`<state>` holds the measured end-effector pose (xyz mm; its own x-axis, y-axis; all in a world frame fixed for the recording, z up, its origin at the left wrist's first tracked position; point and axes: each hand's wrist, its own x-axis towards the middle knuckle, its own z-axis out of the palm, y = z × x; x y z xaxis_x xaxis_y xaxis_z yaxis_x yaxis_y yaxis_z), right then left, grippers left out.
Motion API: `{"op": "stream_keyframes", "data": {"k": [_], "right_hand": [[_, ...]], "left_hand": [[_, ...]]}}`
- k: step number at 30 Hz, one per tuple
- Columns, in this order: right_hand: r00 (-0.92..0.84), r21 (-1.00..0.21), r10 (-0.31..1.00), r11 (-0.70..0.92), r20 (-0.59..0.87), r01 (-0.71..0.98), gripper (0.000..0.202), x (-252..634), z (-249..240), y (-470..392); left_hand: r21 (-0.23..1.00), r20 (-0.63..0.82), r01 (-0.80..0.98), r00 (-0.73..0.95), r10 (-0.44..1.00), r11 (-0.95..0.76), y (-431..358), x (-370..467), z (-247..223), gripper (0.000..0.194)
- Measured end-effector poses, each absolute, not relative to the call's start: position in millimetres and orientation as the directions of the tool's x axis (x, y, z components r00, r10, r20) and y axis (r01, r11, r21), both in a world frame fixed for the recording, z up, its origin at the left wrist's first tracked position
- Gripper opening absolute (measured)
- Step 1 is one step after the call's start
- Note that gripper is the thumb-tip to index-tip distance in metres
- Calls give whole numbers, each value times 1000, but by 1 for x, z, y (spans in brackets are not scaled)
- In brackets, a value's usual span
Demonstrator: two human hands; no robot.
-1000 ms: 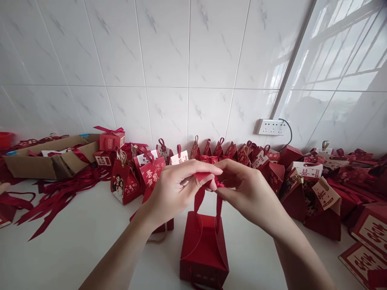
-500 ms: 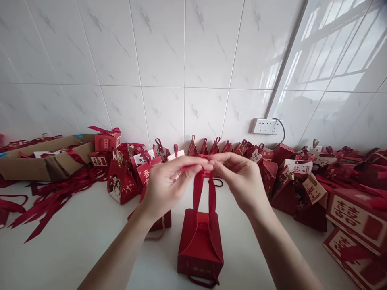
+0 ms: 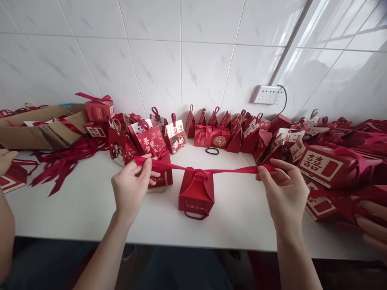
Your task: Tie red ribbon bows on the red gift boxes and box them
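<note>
A red ribbon (image 3: 232,170) is stretched sideways across the top of a small red gift box (image 3: 196,191). The box stands on the white table (image 3: 238,209), its top flaps drawn together under the ribbon and a red cord handle hanging on its near side. My left hand (image 3: 133,183) pinches one end of the ribbon between thumb and fingers. On the other side, my right hand (image 3: 282,189) pinches the opposite end. Both hands are off the box, one to each side of it.
Decorated red boxes (image 3: 152,141) line the wall, with a black elastic loop (image 3: 212,151) before them. Loose ribbons (image 3: 65,165) and an open cardboard carton (image 3: 33,137) lie left. Stacked boxes (image 3: 325,165) stand right. Other people's hands (image 3: 373,219) show at both edges.
My hands have moved apart and down, pulling the ribbon out sideways. The box's flaps have drawn together at the top. The view has tilted down, and other people's hands have come in at the edges.
</note>
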<state>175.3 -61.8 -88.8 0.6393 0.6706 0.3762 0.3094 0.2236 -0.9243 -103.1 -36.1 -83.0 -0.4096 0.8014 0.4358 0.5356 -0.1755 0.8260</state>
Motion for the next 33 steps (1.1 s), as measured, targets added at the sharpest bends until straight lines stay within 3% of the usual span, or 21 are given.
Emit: {"op": "stream_keyframes", "data": {"k": [6, 17, 21, 24, 26, 28, 31, 33], "right_hand": [[666, -933, 675, 99, 319, 347, 40, 188, -109, -80], [681, -937, 700, -48, 215, 345, 47, 207, -141, -86], [597, -825, 774, -188, 209, 532, 48, 223, -151, -91], [530, -672, 786, -207, 318, 711, 52, 217, -141, -88], [460, -723, 830, -104, 315, 683, 51, 200, -130, -81], [257, -817, 947, 8, 191, 577, 46, 178, -121, -71], [22, -902, 1000, -14, -5, 432, 42, 151, -117, -57], [-37, -945, 996, -69, -86, 321, 41, 142, -119, -54]], "left_hand": [[739, 452, 669, -409, 793, -75, -49, -126, -92, 30], [686, 393, 727, -396, 830, 22, -48, -145, -120, 26], [536, 407, 839, -356, 841, 96, -60, -148, -121, 23], [367, 685, 929, -234, 690, -50, -66, -134, -111, 29], [356, 730, 883, -58, 681, -306, -61, -117, -104, 22], [496, 490, 765, 144, 860, -411, -52, -99, -100, 22], [700, 69, 683, 226, 972, -209, -37, -81, -101, 38], [784, -45, 608, 259, 965, -127, -33, -78, -104, 43]]}}
